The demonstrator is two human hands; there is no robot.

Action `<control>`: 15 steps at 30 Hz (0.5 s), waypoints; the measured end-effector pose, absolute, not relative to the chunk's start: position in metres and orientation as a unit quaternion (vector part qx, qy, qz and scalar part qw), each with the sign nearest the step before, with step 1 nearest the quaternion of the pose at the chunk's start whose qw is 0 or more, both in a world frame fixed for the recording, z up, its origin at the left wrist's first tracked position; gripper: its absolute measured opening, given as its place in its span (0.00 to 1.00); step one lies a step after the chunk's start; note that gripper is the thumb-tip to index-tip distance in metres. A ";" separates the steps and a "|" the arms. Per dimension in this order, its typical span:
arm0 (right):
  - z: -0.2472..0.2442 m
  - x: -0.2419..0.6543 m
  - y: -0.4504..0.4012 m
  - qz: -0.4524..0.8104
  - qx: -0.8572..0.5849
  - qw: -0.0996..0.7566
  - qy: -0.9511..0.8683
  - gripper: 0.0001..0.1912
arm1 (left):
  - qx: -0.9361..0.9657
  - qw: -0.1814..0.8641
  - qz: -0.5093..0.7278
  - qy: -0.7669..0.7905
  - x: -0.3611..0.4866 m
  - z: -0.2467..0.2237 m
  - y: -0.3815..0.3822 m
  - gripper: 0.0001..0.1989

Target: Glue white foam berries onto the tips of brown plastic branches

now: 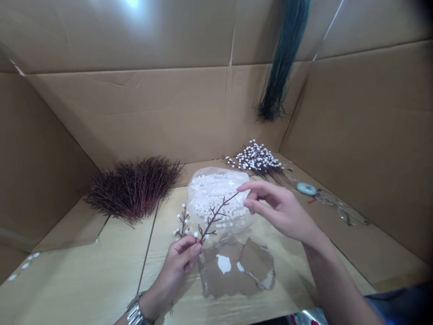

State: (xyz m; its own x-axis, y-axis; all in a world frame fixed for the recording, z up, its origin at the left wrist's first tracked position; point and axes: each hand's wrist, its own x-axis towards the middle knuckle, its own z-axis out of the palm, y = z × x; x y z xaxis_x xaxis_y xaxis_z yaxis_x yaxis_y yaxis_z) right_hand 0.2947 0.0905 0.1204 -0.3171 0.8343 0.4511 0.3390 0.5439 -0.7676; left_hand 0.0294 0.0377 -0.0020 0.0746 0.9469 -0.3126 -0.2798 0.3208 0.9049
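The left hand (182, 255) is in front of the plastic bag (216, 189) of white balls, a little to its left, with thumb and forefinger pressed together around the lower end of a dark twig (212, 220). The other fingers curl in toward the palm. From this pinch the twig slants up and to the right across the front of the bag, its side shoots mostly bare, with a white ball close to the fingertips. A second sprig (183, 221), tipped with white balls, stands up just left of the bag and behind the left hand; whether those fingers grip it too, I cannot tell.

The right hand (279, 210) is at the bag's right side, its forefinger reaching over the bag's edge. Forefinger and thumb are parted, with nothing between them. The forefinger's tip is right by the twig's upper end; whether they touch, I cannot tell.

In front of the bag lies torn cardboard (233, 284) with a white patch. A heap of bare twigs (135, 189) is left of the bag, and a bunch of white-tipped sprigs (257, 158) lies behind it, to the right.
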 end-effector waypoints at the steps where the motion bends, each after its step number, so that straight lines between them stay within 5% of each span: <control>1: 0.125 0.294 0.090 0.261 -0.375 0.438 -0.774 0.10 | 0.342 0.651 0.470 0.488 0.030 -0.001 0.038 0.24; 15: 0.155 0.280 0.085 0.138 -0.293 0.406 -0.855 0.05 | 0.340 0.670 0.442 0.490 0.030 0.002 0.039 0.27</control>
State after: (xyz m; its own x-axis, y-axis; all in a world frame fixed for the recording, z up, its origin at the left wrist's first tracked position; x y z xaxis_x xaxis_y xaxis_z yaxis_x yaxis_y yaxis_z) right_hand 0.2804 0.0852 0.1547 -0.4986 0.6132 0.6127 0.3887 0.7899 -0.4743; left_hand 0.0295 0.0395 0.0018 0.1295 0.9256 -0.3557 -0.2586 0.3779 0.8890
